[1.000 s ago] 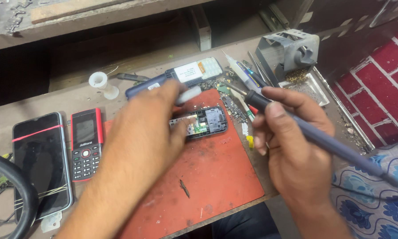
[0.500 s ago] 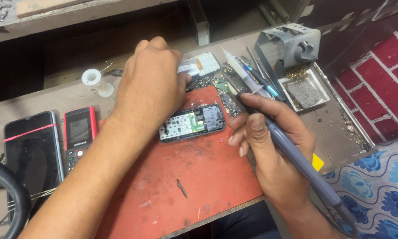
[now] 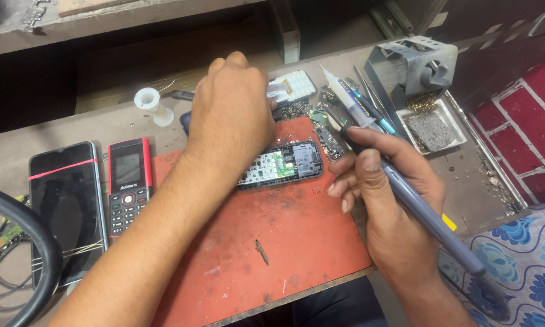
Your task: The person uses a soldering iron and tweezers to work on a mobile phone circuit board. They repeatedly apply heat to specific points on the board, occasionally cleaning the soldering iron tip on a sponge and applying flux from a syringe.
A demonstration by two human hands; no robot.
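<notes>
- Opened phone [image 3: 282, 165] lay face-down on the red work mat [image 3: 266, 242], near the mat's far edge, with its circuit board exposed; it sat between the two hands.
- Left hand [image 3: 233, 115] was reaching over the phone's left end toward the far side of the bench; its fingers were curled downward and out of sight, so whether they gripped anything could not be told.
- Right hand [image 3: 387, 200] was closed in a pen-style grip around a grey soldering iron [image 3: 430, 215]; the iron's tip end was just beside the phone's right end; contact could not be confirmed.
- Keypad piece [image 3: 293, 86] lay just beyond the left hand's knuckles, off the mat.
- Syringe [image 3: 351, 100] and several hand tools lay near the mat's far right corner.
- Soldering stand [image 3: 412, 63] with a sponge tray [image 3: 433, 130] stood to the right, well apart from the phone.
- Red keypad phone [image 3: 128, 184] and a black smartphone [image 3: 66, 212] bound with a red band lay side by side to the left of the mat.
- White solder spool [image 3: 150, 103] stood at the far left of the bench.
</notes>
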